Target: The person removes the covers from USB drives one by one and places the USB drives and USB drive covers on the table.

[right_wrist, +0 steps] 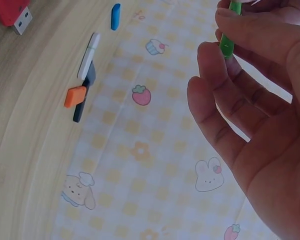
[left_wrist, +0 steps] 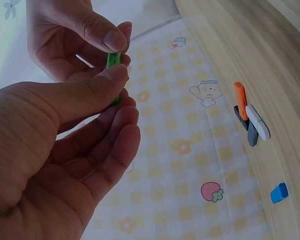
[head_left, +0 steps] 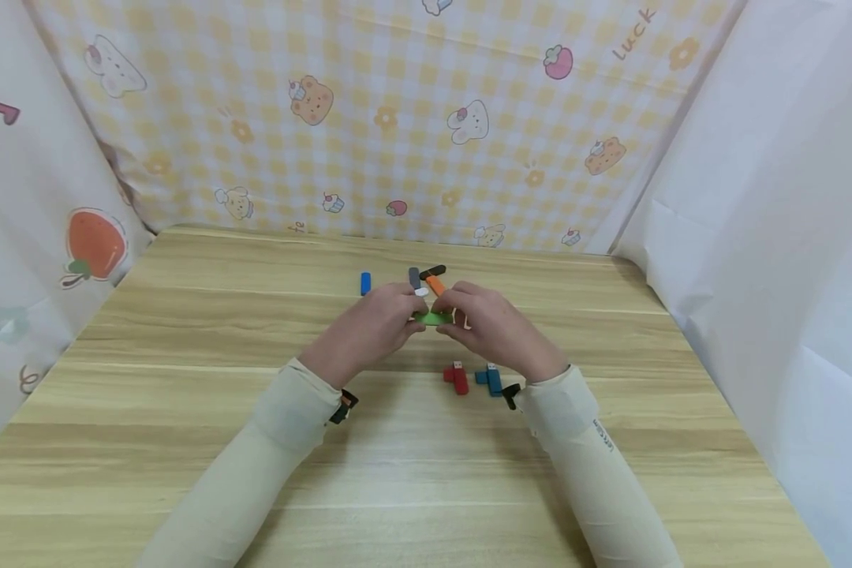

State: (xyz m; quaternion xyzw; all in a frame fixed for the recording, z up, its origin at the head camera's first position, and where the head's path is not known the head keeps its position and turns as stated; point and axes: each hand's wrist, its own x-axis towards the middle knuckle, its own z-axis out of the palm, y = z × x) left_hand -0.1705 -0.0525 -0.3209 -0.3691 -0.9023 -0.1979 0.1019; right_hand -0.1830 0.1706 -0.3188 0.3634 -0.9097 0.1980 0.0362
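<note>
A small green USB stick [head_left: 433, 319] is held up above the middle of the table between both hands. My left hand [head_left: 378, 317] pinches one end between thumb and fingers, and my right hand [head_left: 493, 325] pinches the other. In the left wrist view a strip of the green stick [left_wrist: 113, 59] shows between the two thumbs. Its lower end [right_wrist: 227, 47] pokes out below the thumb in the right wrist view. The fingertips cover most of it. Nearer my body lie a red USB stick [head_left: 460, 380] and a teal-blue USB stick [head_left: 495, 380], their metal plugs bare.
Behind the hands lie a blue stick [head_left: 365, 284], a grey one [head_left: 415, 278], a black one [head_left: 433, 272], an orange one [head_left: 436, 285] and a white one [right_wrist: 89, 56], most of them bunched together. A checked cloth [head_left: 412, 118] hangs along the wooden table's [head_left: 184, 331] back edge.
</note>
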